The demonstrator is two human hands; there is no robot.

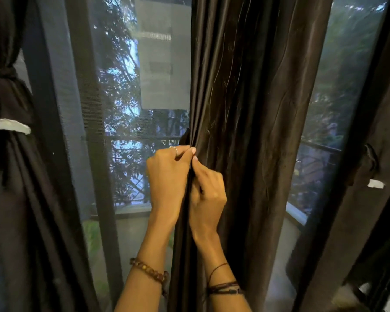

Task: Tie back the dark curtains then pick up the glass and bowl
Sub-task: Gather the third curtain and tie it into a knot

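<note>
Curtains number three across the window, all dark brown. At the far left, the first curtain point(11, 176) is gathered in and cinched by a dark tie band point(0, 73) knotted around it high up, and a white tag point(14, 126) sticks out from its edge below the knot. Just right of it stands a dark window frame post point(47, 131), then a pane covered by mesh screen point(126, 86), with tree foliage, a pale building and a balcony railing point(144, 138) visible through it.

The middle curtain point(252, 97) hangs loose in long shiny folds, and no band shows on it. Both hands work at its left edge, at about railing height. The left hand point(167, 176) is curled closed, thumb and forefinger pinching the curtain edge, with one thin ring point(175, 149) on a finger and one beaded bracelet point(149, 271) on the wrist. The right hand point(208, 192) sits just beside it, touching it along the fabric fold, its fingers bent tight and gripping the same edge slightly lower; several thin cord bracelets point(223, 287) wrap that wrist. The bunched fabric runs down between the two forearms.

Right of the middle curtain is a second glass pane point(338, 86) showing more greenery. At the far right, the third curtain point(381, 154) hangs at a slant, with one dark loop point(370, 158) on its left edge and one white tag point(375, 183) below it. The glass and bowl cannot be seen from this view.
</note>
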